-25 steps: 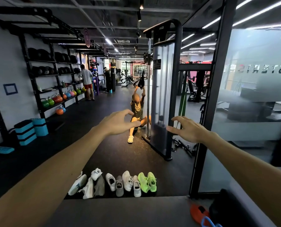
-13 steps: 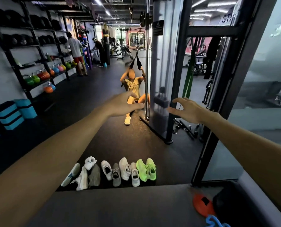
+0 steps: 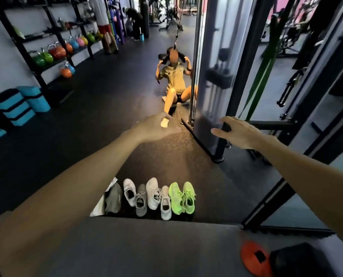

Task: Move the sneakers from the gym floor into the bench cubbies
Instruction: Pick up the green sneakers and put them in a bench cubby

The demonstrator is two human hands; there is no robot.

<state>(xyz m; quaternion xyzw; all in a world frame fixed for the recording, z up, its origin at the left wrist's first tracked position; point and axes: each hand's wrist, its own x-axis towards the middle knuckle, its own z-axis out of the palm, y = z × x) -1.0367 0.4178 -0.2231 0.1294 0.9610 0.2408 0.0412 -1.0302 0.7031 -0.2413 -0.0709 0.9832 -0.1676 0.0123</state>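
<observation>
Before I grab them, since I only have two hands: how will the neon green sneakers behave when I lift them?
The neon green sneakers look knit-topped, so probably light, with soft uppers that may give when pinched. They sit side by side, touching, so one hand could likely take both. Their laces look loose and might dangle. Both the left hand and right hand are empty.

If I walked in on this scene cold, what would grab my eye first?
Probably the neon green sneakers, glowing at the right end of a row of white and grey sneakers on the dark gym floor, just beyond the grey bench top. Above them, the left hand and right hand stretch forward, empty. To the left, colourful kettlebells line a black rack.
</observation>
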